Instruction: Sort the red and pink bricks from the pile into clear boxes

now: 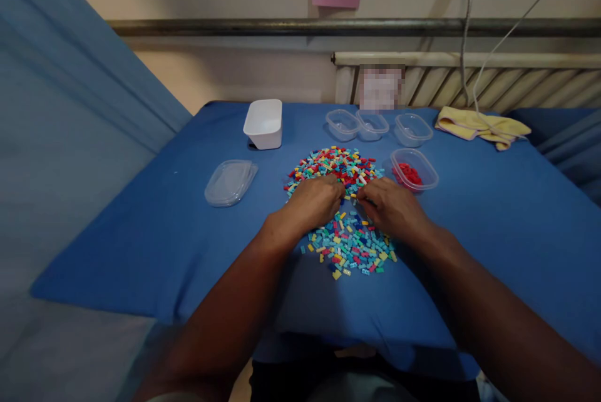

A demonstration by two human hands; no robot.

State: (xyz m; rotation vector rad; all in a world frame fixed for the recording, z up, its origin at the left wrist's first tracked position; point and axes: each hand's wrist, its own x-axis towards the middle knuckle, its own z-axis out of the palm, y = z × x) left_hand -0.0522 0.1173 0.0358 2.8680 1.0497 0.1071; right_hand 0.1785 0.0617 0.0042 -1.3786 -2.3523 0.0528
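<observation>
A heap of small coloured bricks (pixel 345 201) lies in the middle of the blue-covered table (pixel 141 233). My left hand (pixel 314 201) rests palm down on the heap, its fingers curled into the bricks. My right hand (pixel 392 206) sits beside it on the heap's right side, fingers bent and pinched at the bricks near the centre. What either hand holds is hidden under the fingers. A clear tub (pixel 414 170) with red bricks in it stands just beyond my right hand.
Three clear tubs (pixel 370 125) stand in a row at the back, a white bowl (pixel 263 123) to their left. Stacked clear lids (pixel 230 181) lie at the left. A yellow cloth (pixel 481 126) lies back right with cables over it. A blue curtain hangs left.
</observation>
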